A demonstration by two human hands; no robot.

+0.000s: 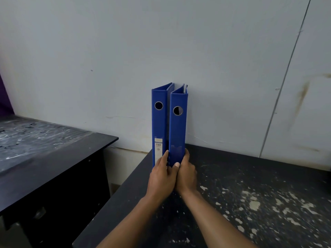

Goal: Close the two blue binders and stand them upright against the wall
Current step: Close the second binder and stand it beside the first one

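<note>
Beside your black paint-flecked worktop (250, 185) stands a second black desk (53, 149), across a narrow gap. Two closed blue plastic binders (159, 126) (177, 131) stand upright against the pale grey wall (125, 51). Your left hand (162, 178) and right hand (187, 173) meet at the right binder's foot, grip pressed around its spine.

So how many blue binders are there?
2. The left binder with a white label stands upright at the table's left edge. The right binder stands beside it, gripped low down by the left hand and right hand. Both back onto the wall.
</note>
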